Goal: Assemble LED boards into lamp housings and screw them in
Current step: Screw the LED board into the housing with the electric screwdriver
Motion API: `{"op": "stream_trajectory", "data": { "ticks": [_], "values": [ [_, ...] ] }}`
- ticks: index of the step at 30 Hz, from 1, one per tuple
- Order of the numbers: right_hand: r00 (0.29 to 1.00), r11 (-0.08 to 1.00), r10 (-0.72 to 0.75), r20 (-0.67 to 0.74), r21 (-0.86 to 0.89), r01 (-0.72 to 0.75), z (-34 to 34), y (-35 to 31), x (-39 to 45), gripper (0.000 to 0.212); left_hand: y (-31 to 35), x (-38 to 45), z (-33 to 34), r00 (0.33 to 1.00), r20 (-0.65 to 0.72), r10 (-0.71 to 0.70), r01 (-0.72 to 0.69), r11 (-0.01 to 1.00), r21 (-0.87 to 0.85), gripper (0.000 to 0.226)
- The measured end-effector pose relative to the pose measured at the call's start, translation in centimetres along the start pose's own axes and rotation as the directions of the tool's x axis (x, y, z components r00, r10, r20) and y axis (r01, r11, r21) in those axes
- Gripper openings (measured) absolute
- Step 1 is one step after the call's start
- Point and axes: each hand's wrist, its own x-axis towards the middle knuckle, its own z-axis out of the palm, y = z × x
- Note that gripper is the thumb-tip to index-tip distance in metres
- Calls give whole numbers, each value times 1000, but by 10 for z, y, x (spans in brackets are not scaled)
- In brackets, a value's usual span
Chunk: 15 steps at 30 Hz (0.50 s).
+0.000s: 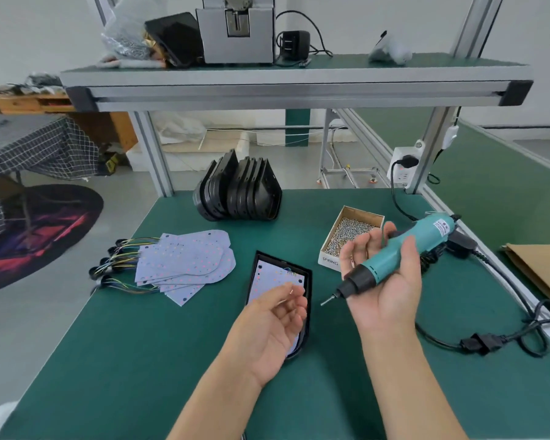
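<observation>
Loosely curled, right hand (383, 281) palm up, fingers wrapped round the teal electric screwdriver (394, 255), tip pointing down-left. Left hand (273, 319) palm up, fingers relaxed and half open; small items in them too blurred to identify. Beneath it, black lamp housing (307, 281) with LED board (267, 277) seated inside, flat on the green table (140, 360). Screw box (351, 231) behind right hand. Spare boards (188, 262) left, stacked housings (238, 192) farther back.

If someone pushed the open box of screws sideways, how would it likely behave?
The box of screws would probably slide rather than tip: it sits low and flat on the green mat. It looks heavy for its size, being nearly full. A quick shove might spill loose screws, since it has no lid.
</observation>
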Motion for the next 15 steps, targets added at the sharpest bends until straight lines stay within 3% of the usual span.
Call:
{"op": "stream_trajectory", "data": {
  "ticks": [9,15],
  "values": [
    [998,989,-54,-7,-139,53,14,21,-6,20,2,-2,-4,997,-71,-30,28,999,-26,28],
    [997,989,-81,8,-121,81,17,24,-5,21,-2,-1,5,998,-53,-46,43,998,-49,17]
  ]
}}
